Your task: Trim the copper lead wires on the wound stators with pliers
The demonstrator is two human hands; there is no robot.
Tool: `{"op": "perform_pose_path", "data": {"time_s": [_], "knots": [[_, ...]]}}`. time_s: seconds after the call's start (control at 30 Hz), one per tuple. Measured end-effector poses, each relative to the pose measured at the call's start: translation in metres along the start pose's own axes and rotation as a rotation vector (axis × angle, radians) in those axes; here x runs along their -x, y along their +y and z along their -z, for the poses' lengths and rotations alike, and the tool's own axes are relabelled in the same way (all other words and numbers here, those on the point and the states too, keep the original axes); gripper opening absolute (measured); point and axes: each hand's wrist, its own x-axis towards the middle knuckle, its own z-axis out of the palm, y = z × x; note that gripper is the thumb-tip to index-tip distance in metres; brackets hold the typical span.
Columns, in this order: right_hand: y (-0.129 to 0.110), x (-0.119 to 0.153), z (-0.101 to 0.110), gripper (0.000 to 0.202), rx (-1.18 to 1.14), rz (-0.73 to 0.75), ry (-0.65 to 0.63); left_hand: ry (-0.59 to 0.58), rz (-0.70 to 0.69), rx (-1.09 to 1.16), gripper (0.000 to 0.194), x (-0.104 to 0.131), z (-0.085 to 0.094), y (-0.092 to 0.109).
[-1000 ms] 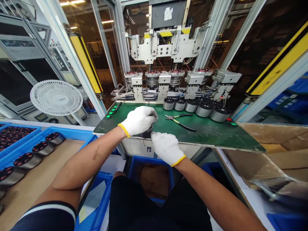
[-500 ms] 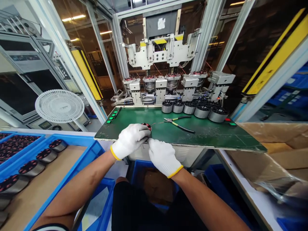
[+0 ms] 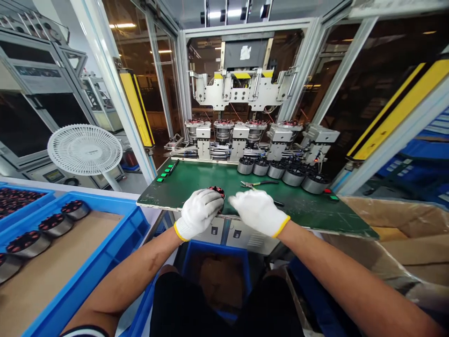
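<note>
My left hand (image 3: 202,210), in a white knit glove with a yellow cuff, is wrapped round a motor stator (image 3: 217,190) at the front edge of the green work board (image 3: 199,175). Red copper windings show on the stator's top; the glove covers most of its body. To the right of it, my gloved right hand (image 3: 257,211) is closed, fingertips pinched together a short way from the stator. Whatever is in that pinch is too small to make out. Just behind the right hand lie cutting pliers (image 3: 261,182) with dark and green handles, one handle mostly covered by the hand.
Several grey stator cores (image 3: 261,167) line the board's back right. Behind them stands a winding machine (image 3: 242,91) carrying wound stators. A blue tray (image 3: 115,238) with finished-looking stators is at left, near a white fan (image 3: 86,149). A cardboard box (image 3: 403,234) sits at right.
My right hand has moved right and up, away from the stator, and now covers part of the pliers. The left hand keeps its hold on the stator. The view has shifted slightly.
</note>
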Motion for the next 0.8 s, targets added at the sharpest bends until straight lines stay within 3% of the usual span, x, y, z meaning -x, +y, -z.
{"op": "perform_pose_path", "data": {"time_s": [0.13,0.2,0.27,0.33,0.4,0.47,0.5,0.6,0.67,0.8], "knots": [[-0.027,0.001,-0.019,0.023,-0.181,0.003,-0.074,-0.230,0.239,0.139,0.019,-0.026,0.016,-0.002],[-0.040,0.003,-0.019,0.025,-0.291,-0.038,-0.080,-0.362,0.289,0.174,0.016,-0.040,0.026,-0.004],[-0.047,0.008,-0.011,0.026,-0.324,-0.092,-0.102,-0.415,0.294,0.188,0.015,-0.046,0.034,-0.007],[-0.044,0.016,0.002,0.030,-0.270,-0.187,-0.079,-0.417,0.258,0.216,0.020,-0.042,0.035,-0.007],[-0.033,0.021,0.014,0.035,-0.208,-0.255,0.053,-0.366,0.226,0.204,0.034,-0.030,0.030,-0.006],[-0.018,0.021,0.019,0.040,-0.165,-0.226,0.188,-0.272,0.240,0.135,0.048,-0.016,0.020,-0.003],[-0.012,0.018,0.019,0.040,-0.137,-0.180,0.191,-0.220,0.258,0.107,0.050,-0.011,0.016,-0.001],[-0.004,0.004,0.008,0.029,-0.049,-0.084,0.007,-0.140,0.304,0.129,0.043,-0.008,0.008,0.001],[-0.007,-0.005,-0.004,0.026,-0.093,-0.061,-0.090,-0.185,0.324,0.167,0.032,-0.015,0.009,0.000],[-0.010,-0.007,-0.021,0.028,-0.423,-0.007,-0.105,-0.331,0.357,0.187,0.025,-0.031,0.021,-0.002]]}}
